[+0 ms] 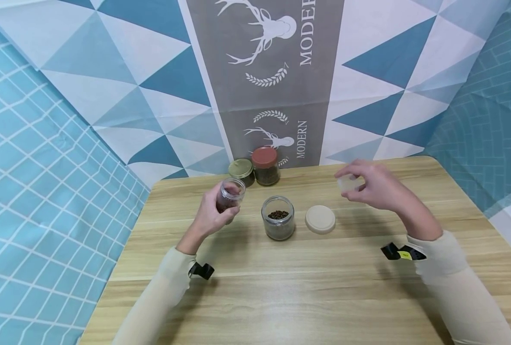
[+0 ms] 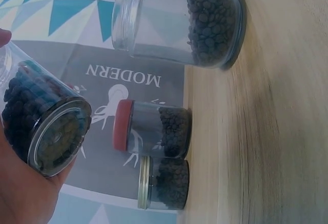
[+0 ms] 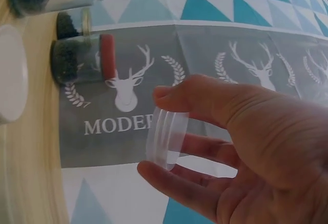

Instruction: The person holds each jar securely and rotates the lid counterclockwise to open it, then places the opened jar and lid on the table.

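My left hand (image 1: 209, 214) grips a clear jar (image 2: 43, 114) of dark coffee beans. That jar is raised off the table and tilted, and its mouth (image 1: 233, 186) has no lid on it. Over the right side of the table, my right hand (image 1: 382, 188) pinches a translucent plastic lid (image 3: 166, 138) by its edge, between thumb and fingers. Between the hands, a wider glass jar (image 1: 278, 229) stands upright and uncovered, with coffee beans (image 2: 210, 26) in its bottom. Flat on the table just right of it lies a round cream lid (image 1: 320, 219).
At the table's back edge stand a jar with a red lid (image 1: 265, 157) and a smaller one with a gold lid (image 1: 240, 168), side by side, both holding dark beans. The wooden table (image 1: 277, 292) meets a patterned cloth backdrop (image 1: 160, 91) behind.
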`<state>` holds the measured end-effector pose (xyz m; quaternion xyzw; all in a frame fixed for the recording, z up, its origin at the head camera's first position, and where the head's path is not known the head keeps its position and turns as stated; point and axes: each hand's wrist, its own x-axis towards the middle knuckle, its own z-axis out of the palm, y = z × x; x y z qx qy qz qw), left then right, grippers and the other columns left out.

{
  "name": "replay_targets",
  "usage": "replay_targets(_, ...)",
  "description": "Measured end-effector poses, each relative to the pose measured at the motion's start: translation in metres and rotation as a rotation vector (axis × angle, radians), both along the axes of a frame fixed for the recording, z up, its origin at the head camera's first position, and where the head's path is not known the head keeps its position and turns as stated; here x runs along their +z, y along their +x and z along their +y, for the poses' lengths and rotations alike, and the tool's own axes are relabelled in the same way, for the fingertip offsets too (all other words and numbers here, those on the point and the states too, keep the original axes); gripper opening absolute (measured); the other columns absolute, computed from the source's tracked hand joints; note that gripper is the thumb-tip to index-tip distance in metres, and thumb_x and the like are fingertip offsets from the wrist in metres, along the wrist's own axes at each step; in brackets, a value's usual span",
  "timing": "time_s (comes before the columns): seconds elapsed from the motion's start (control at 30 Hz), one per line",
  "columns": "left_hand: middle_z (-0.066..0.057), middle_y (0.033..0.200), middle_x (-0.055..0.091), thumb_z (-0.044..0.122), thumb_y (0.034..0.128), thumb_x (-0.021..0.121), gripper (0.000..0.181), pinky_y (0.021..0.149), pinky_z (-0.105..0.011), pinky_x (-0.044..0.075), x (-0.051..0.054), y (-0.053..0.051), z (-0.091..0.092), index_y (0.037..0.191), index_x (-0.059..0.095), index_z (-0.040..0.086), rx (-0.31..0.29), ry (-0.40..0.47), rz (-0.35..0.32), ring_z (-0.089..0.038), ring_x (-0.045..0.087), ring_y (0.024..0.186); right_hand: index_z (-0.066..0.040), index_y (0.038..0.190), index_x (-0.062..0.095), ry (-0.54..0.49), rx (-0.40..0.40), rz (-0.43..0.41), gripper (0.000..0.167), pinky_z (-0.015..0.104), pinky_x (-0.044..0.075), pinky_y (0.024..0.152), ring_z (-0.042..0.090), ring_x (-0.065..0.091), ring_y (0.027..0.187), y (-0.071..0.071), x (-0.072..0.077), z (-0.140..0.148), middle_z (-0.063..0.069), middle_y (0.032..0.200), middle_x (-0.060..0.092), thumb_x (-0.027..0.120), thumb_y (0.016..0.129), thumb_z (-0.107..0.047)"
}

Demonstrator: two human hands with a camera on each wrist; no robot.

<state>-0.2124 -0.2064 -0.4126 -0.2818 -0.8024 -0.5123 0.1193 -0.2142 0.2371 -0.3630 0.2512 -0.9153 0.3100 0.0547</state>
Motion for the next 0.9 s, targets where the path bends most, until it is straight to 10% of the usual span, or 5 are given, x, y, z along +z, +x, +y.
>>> replay_targets(0.3,-0.025,0.112,0.074,0.027,0.0855,0.071,0.047,0.08,-0.021,0.056,-0.001,-0.001,0.001,0.123,0.067,-0.002,-0.002,-0.001,0.018,-0.008,0.067,0.094,-0.006,0.124,0.082,0.235,0.035,-0.043,0.036,0.054,0.063,0.087,0.038,0.076,0.11,-0.007,-0.014,-0.005,0.021,0.131,0.078,0.09,0.088,-0.009)
replay_targets(0.9,-0.027,0.109,0.073,0.025,0.0863,0.071,0.048,0.082,-0.02,0.055,-0.008,-0.002,0.001,0.124,0.066,-0.005,-0.024,0.039,0.046,-0.006,0.067,0.095,-0.01,0.113,0.083,0.328,0.055,-0.195,0.031,0.062,0.061,0.093,0.039,0.071,0.109,-0.012,-0.055,-0.016,0.019,0.121,0.078,0.089,0.083,-0.004)
